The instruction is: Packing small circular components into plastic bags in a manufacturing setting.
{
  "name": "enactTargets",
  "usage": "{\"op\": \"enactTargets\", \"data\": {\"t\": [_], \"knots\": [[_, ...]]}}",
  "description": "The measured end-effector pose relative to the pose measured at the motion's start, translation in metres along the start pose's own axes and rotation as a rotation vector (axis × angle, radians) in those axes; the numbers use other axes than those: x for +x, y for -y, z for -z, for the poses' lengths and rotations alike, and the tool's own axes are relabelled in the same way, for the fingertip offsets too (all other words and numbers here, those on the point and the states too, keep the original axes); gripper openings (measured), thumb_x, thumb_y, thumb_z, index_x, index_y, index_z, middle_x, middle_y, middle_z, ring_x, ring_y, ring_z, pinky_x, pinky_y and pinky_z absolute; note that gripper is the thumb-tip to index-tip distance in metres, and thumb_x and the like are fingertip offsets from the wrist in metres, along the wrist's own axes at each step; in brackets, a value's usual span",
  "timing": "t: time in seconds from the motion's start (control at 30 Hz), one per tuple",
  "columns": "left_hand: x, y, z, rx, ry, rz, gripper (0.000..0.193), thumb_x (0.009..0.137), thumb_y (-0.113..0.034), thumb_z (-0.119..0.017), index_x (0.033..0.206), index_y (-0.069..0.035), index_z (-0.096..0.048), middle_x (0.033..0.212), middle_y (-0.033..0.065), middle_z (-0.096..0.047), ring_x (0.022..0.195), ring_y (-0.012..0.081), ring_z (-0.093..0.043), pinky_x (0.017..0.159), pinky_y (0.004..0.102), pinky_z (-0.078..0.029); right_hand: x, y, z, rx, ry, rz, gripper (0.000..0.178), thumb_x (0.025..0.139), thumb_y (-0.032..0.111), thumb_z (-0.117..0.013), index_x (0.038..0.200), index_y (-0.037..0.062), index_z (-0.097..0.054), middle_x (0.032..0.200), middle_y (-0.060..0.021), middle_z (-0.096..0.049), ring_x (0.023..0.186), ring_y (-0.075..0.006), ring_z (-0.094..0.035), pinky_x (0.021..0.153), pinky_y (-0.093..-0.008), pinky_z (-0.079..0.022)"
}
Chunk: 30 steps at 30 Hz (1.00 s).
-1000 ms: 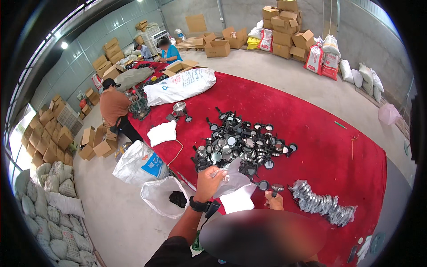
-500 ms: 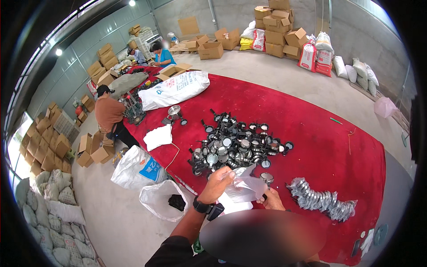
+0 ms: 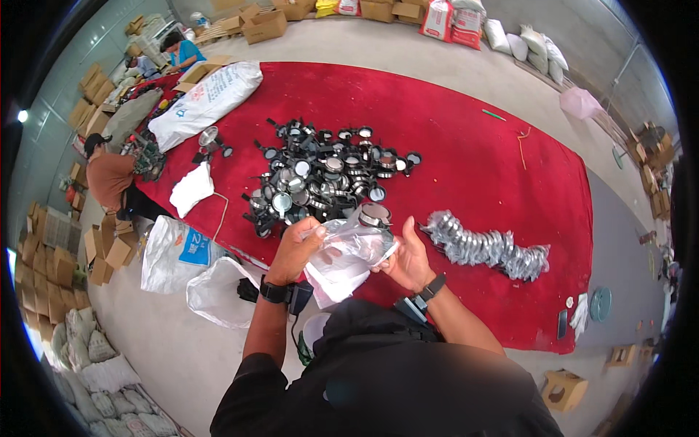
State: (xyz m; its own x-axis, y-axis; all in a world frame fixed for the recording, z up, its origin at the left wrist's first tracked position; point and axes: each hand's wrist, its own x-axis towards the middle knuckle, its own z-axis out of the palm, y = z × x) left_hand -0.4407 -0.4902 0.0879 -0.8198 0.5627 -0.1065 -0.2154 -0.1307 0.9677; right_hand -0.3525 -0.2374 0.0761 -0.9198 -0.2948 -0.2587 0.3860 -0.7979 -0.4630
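Note:
My left hand (image 3: 295,251) pinches a clear plastic bag (image 3: 338,258) between thumb and fingers. My right hand (image 3: 409,261) has its thumb raised and its fingers at the bag's right edge, gripping the plastic. At the bag's upper edge sits a round metal-rimmed part (image 3: 375,214); its lower portion is hidden by the bag. Just beyond my hands lies a heap of similar round parts with black arms (image 3: 320,171) on the red table cover (image 3: 466,160). To the right, a row of bagged round parts (image 3: 484,247) lies nested together.
White sacks (image 3: 211,280) stand at the table's left edge. A white cloth (image 3: 192,189) and a large filled sack (image 3: 207,105) lie on the table. Co-workers (image 3: 111,175) are at its far left. A green pen (image 3: 494,115) lies far right, a phone (image 3: 562,324) near right.
The round part in my right hand has moved left to the bag's upper edge. My right hand has shifted onto the bag. The view has tilted down and turned right.

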Motion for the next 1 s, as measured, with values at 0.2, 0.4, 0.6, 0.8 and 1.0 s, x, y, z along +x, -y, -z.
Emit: {"op": "enactTargets", "data": {"t": [0.2,0.4,0.6,0.8,1.0], "knots": [[-0.002,0.001,-0.009,0.045,0.044,0.024,0.030,0.106,-0.032,-0.061,0.094,-0.003,-0.059,0.090,0.0074,-0.068,0.079,0.0137,-0.069,0.067,0.0287,-0.054,-0.009,-0.006,0.031,-0.146,-0.013,0.046,0.054,0.107,0.052,-0.055,0.127,0.0024,-0.063,0.100,-0.0046,-0.072,0.078,-0.0121,-0.063,0.071,-0.0286,-0.052],[0.015,0.010,-0.004,0.242,0.157,0.003,0.031,0.105,-0.032,-0.060,0.092,-0.004,-0.060,0.083,-0.0029,-0.054,0.076,0.0063,-0.048,0.069,0.0259,-0.044,-0.004,-0.008,0.032,-0.342,-0.067,-0.020,0.025,0.099,0.024,-0.074,0.111,0.0019,-0.071,0.095,0.0000,-0.072,0.079,-0.0074,-0.062,0.071,-0.0261,-0.052],[0.022,0.032,0.006,0.367,-0.008,0.084,0.021,0.101,-0.021,-0.068,0.105,-0.001,-0.066,0.092,0.0046,-0.068,0.080,0.0094,-0.063,0.071,0.0288,-0.051,-0.001,-0.012,0.035,-0.433,-0.182,0.065,0.018,0.094,0.017,-0.080,0.104,0.0035,-0.072,0.092,-0.0008,-0.072,0.079,-0.0081,-0.064,0.072,-0.0262,-0.052],[0.015,0.036,-0.022,0.864,-0.601,-0.338,0.039,0.086,-0.015,-0.082,0.119,-0.002,-0.066,0.105,0.0156,-0.069,0.090,0.0286,-0.070,0.080,0.0377,-0.055,-0.002,-0.017,0.039,-0.458,-0.389,0.202,0.018,0.087,0.013,-0.085,0.098,0.0047,-0.073,0.090,-0.0011,-0.073,0.080,-0.0093,-0.064,0.073,-0.0272,-0.051],[-0.011,0.038,-0.061,0.518,-0.410,-0.151,0.027,0.082,-0.007,-0.086,0.100,0.001,-0.068,0.076,0.0066,-0.069,0.066,0.0101,-0.064,0.063,0.0265,-0.053,-0.001,-0.020,0.039,-0.507,-0.469,0.235,0.019,0.083,0.014,-0.090,0.082,0.0080,-0.071,0.081,-0.0019,-0.073,0.070,-0.0089,-0.064,0.065,-0.0272,-0.050]]}}
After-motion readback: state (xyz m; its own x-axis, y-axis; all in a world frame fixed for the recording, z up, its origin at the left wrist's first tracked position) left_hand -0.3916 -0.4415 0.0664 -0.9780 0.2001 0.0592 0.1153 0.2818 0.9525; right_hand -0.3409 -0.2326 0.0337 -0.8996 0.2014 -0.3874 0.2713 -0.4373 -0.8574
